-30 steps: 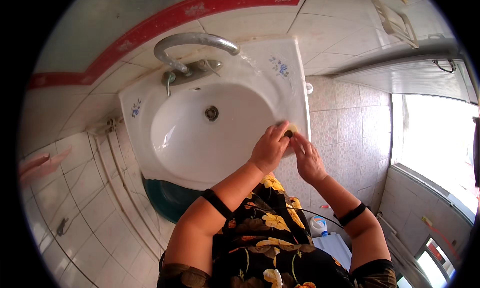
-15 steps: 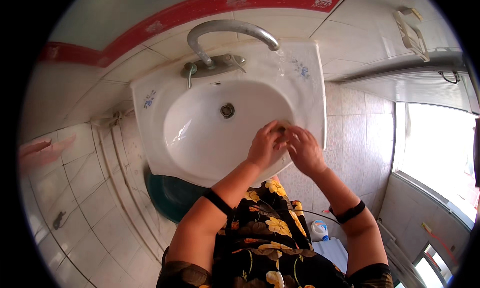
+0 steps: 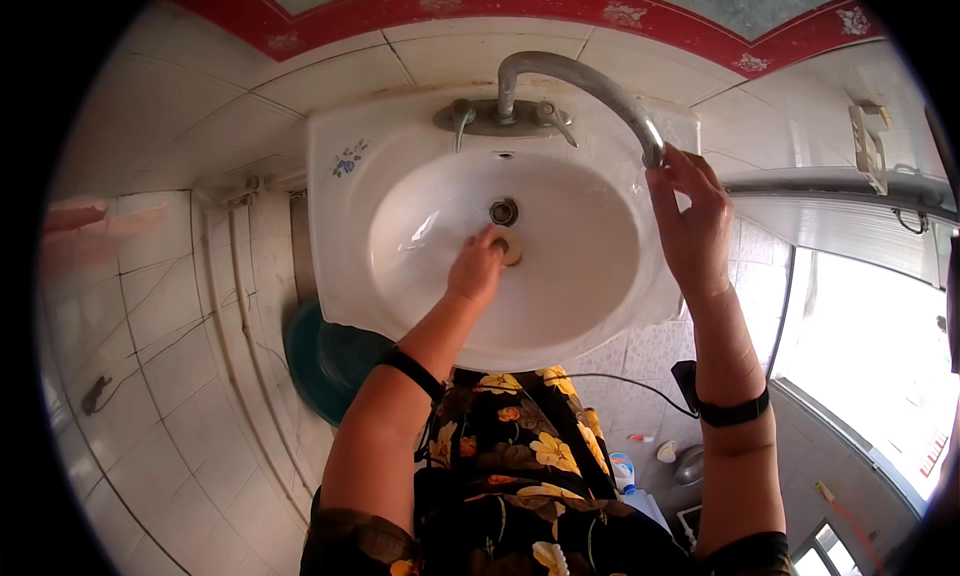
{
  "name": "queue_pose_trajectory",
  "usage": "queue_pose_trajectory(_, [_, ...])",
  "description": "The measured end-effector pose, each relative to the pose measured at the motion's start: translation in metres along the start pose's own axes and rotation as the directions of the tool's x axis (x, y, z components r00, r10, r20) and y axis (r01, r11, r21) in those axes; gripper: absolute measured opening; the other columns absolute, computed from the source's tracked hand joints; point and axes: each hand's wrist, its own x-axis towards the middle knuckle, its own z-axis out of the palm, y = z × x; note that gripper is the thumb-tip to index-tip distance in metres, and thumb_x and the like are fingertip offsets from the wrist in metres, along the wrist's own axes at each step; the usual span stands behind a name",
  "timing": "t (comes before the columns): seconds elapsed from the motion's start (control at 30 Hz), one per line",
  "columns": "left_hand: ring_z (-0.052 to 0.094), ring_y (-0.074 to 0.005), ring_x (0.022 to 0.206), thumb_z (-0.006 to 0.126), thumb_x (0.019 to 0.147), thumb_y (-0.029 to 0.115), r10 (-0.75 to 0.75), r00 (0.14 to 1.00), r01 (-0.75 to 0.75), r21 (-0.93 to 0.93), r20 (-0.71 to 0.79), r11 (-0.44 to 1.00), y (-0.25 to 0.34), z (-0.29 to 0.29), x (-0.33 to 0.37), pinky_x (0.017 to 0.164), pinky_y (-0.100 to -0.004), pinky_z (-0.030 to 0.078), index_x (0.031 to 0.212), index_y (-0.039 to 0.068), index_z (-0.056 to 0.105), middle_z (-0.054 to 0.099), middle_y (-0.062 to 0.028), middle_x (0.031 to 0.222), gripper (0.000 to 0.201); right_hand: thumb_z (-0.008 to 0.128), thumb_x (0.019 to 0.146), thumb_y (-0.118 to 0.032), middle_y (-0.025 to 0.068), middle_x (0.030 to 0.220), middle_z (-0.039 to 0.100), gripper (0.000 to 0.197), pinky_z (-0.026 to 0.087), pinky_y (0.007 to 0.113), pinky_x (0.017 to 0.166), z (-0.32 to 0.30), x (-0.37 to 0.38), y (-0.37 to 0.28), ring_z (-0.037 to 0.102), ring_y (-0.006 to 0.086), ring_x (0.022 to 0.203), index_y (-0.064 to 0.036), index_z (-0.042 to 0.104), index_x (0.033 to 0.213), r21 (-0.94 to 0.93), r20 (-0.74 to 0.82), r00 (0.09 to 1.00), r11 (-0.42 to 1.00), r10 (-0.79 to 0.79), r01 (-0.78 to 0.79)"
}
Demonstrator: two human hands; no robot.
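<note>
My left hand [image 3: 475, 271] reaches into the white washbasin [image 3: 338, 261], its fingers closed on a small round beige disc [image 3: 514, 248] with a darker middle. The disc is close to the basin floor, just on the near side of the drain [image 3: 504, 212]. I cannot make out what kind of thing it is. At the right side of the basin, my right hand [image 3: 698, 226] pinches the tip of the curved metal faucet spout [image 3: 600, 81] between thumb and fingers. No running water shows at the spout.
Two lever handles, left [image 3: 462, 116] and right [image 3: 553, 116], flank the spout's base. Below the basin's left side is a dark green tub [image 3: 325, 361]. A soap rack [image 3: 868, 148] hangs on the right wall. A cable [image 3: 610, 378] crosses in front of my body.
My hands have parted from the basin's right side: the left moved to near the drain with the disc, the right up to the spout. The spout tip has swung nearer to me.
</note>
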Motion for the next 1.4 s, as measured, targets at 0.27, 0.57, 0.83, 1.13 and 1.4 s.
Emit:
queue_pose_trajectory(0.27, [0.051,-0.0337,0.109,0.074,0.071,0.012,-0.174,0.89,0.185,-0.014,-0.421,0.983,-0.027,-0.038,0.023,0.091,-0.0409,0.044,0.092,0.006,0.066,0.051,-0.0147,0.124,0.024,0.071,0.076,-0.007,0.0117,0.086,0.064,0.021,0.051,0.03,0.067,0.015,-0.024,-0.042,0.065,0.0223,0.073,-0.0007,0.066,0.096,0.115,0.091,0.996,0.993,-0.003,-0.008])
queue_pose_trajectory(0.57, [0.057,-0.0307,0.095,0.075,0.071,0.015,-0.357,0.774,0.161,-0.383,-0.523,0.91,-0.042,-0.048,0.012,0.081,-0.0384,0.047,0.085,0.001,0.065,0.06,-0.0148,0.109,0.022,0.077,0.071,-0.015,0.0085,0.079,0.06,0.026,0.051,0.032,0.061,0.075,-0.029,-0.085,0.062,0.023,0.068,-0.0036,0.06,0.088,0.303,0.196,0.98,0.952,-0.024,-0.038])
queue_pose_trajectory(0.83, [0.06,-0.0156,0.08,0.068,0.081,0.016,-0.373,0.868,0.172,-0.506,-0.328,0.845,-0.056,-0.065,0.0,0.07,-0.0301,0.053,0.095,-0.003,0.063,0.062,-0.0082,0.091,0.024,0.075,0.074,-0.013,0.0086,0.096,0.061,0.038,0.053,0.03,0.071,0.099,-0.06,-0.035,0.064,0.0181,0.076,-0.0034,0.059,0.107,0.362,0.387,0.91,0.883,0.148,-0.297])
queue_pose_trajectory(1.13, [0.061,-0.018,0.077,0.066,0.08,0.024,-0.5,0.86,0.289,-0.711,-0.1,0.641,-0.061,-0.051,-0.019,0.07,-0.0301,0.047,0.091,-0.002,0.065,0.066,-0.0104,0.081,0.028,0.062,0.086,-0.021,0.0161,0.114,0.057,0.043,0.05,0.036,0.081,0.129,-0.002,0.055,0.059,0.0244,0.101,-0.002,0.052,0.123,0.069,0.054,0.972,0.97,0.229,-0.232])
queue_pose_trajectory(1.4, [0.059,-0.0123,0.087,0.07,0.083,0.029,-0.527,0.831,0.442,-0.783,0.175,0.437,-0.05,-0.068,-0.05,0.08,-0.0246,0.046,0.109,-0.004,0.061,0.065,-0.0072,0.095,0.043,0.054,0.087,-0.023,0.0178,0.107,0.063,0.038,0.047,0.039,0.085,0.137,0.005,0.047,0.061,0.0315,0.096,-0.0004,0.054,0.118,-0.063,0.307,0.913,0.962,0.27,-0.264])
